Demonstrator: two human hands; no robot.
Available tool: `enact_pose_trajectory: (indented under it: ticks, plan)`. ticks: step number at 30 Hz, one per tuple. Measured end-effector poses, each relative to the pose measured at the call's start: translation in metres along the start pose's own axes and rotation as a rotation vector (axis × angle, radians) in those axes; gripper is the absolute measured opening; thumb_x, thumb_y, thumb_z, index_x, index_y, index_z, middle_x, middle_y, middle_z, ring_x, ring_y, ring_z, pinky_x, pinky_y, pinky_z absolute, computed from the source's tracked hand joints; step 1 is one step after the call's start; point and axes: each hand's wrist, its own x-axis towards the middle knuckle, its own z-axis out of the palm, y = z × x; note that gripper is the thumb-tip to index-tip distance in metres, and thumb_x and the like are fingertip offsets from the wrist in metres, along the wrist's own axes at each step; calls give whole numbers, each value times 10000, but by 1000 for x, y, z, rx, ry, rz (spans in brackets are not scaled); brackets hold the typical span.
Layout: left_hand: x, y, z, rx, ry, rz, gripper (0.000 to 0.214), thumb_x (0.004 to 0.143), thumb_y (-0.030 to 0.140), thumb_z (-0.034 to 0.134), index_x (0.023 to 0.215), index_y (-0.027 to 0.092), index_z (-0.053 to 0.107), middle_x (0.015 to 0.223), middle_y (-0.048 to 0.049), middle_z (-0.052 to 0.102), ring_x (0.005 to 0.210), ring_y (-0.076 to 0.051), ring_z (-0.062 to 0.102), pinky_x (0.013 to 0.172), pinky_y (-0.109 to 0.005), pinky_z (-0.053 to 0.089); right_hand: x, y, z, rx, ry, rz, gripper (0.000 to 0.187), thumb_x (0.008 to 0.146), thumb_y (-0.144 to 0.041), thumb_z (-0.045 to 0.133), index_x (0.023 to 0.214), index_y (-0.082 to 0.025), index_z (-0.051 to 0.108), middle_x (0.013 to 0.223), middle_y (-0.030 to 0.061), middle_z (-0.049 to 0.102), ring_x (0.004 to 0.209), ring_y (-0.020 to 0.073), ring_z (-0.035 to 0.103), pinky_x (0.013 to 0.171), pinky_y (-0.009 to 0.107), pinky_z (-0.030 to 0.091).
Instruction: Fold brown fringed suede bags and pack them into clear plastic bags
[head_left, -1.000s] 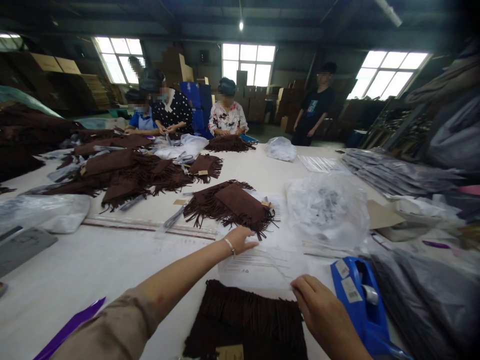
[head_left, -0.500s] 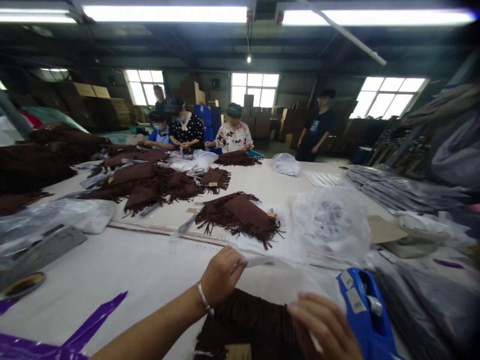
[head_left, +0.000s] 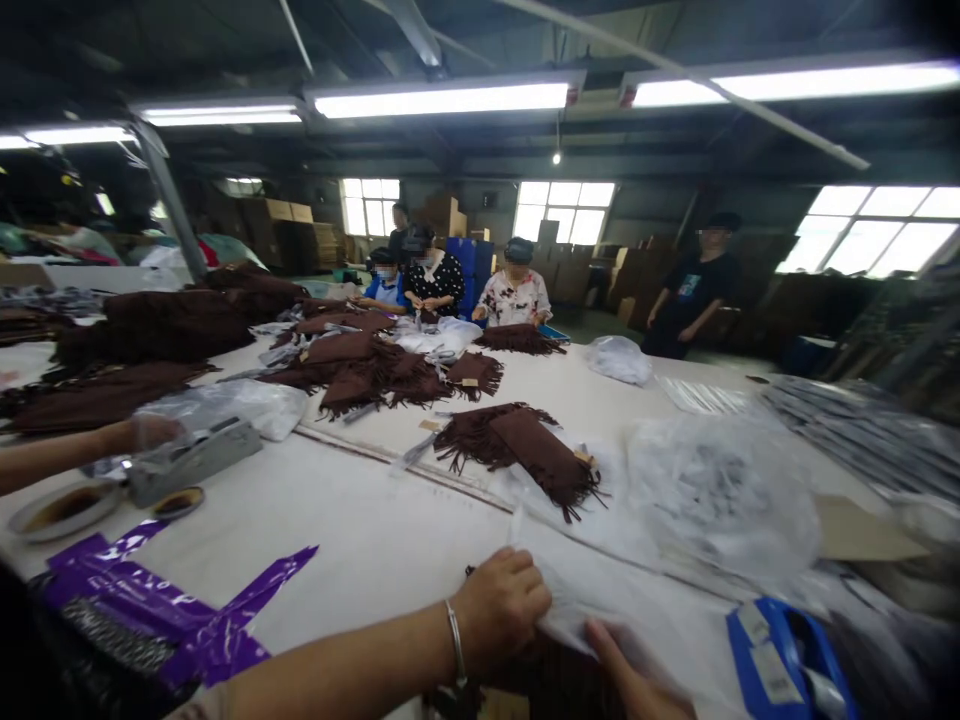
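Sheet: I see the white sheet (head_left: 574, 575) on the near part of the counter (head_left: 352, 530), between both hands; I can't tell whether it is a bag.
Left grip: my feed shows the left hand (head_left: 502, 605) curled, pinching the sheet's left edge.
Right grip: the right hand (head_left: 637, 685) has one digit against the sheet; the rest is hidden or cut off, so I can't tell whether it pinches.
Fringed piece: I make out the dark brown piece (head_left: 559, 690) below both hands, mostly covered.
Near right: blue tape dispenser (head_left: 776, 625).
Far side of the sheet: brown fringed bundle (head_left: 525, 450), left of a clear bag (head_left: 720, 500).
Left: purple plastic (head_left: 157, 600); beyond it, another person's hand (head_left: 157, 432).
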Motion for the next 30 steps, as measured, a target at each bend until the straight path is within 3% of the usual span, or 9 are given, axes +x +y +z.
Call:
enact_pose_trajectory:
  ticks: [3,6,8,11,14,19,23,30]
  plan:
    - [12,5,-10,-194,30,-86,304,865,458,526,888,155,548,772,-43,592,745,-173,508,681,-302,418,7,4,-6,2,4,83,309,783,-528,581,791,-236,685,800,-4,672,754,179,614,698,275,488]
    - [23,9,-23,-386,122,-152,185,920,285,449,945,151,575,785,-53,608,771,-169,516,701,-286,419,16,-1,-4,31,25,133,378,733,-582,596,760,-217,694,686,-1,658,733,210,613,689,283,470]
    - [28,9,-32,-496,176,-255,158,909,213,448,877,159,593,781,-51,602,795,-164,518,716,-274,416,22,-8,1,162,14,98,408,715,-581,618,829,-196,686,734,21,665,775,227,613,706,298,472]
    - [31,7,-40,-598,216,-435,142,869,236,532,772,159,601,754,-40,582,770,-150,520,688,-252,410,25,-17,7,377,-94,0,406,698,-502,683,955,-190,650,872,37,661,885,228,593,789,308,458]
    - [32,4,-42,-661,216,-520,195,824,294,603,689,153,590,710,-23,561,700,-130,510,633,-230,392,25,-18,9,343,-79,-7,270,730,-456,677,795,-197,636,754,-5,605,776,166,548,732,253,424]
    - [36,-2,-36,-942,180,-682,325,809,413,606,627,145,573,612,-3,579,591,-108,506,589,-214,395,24,-17,10,297,-43,-2,310,746,-475,658,669,-188,571,636,-33,514,639,121,454,629,233,372]
    - [42,-8,-35,-1090,214,-672,356,878,414,498,675,140,600,664,-18,618,632,-115,549,637,-215,422,26,-20,9,232,-2,-25,329,759,-502,631,684,-188,569,650,-20,541,646,130,476,629,241,382]
    - [60,-8,-49,-860,265,-561,277,873,363,512,714,156,603,692,-16,612,675,-128,557,661,-229,423,34,-22,-7,28,42,-123,338,798,-520,576,699,-199,543,639,-17,568,614,137,497,617,254,383]
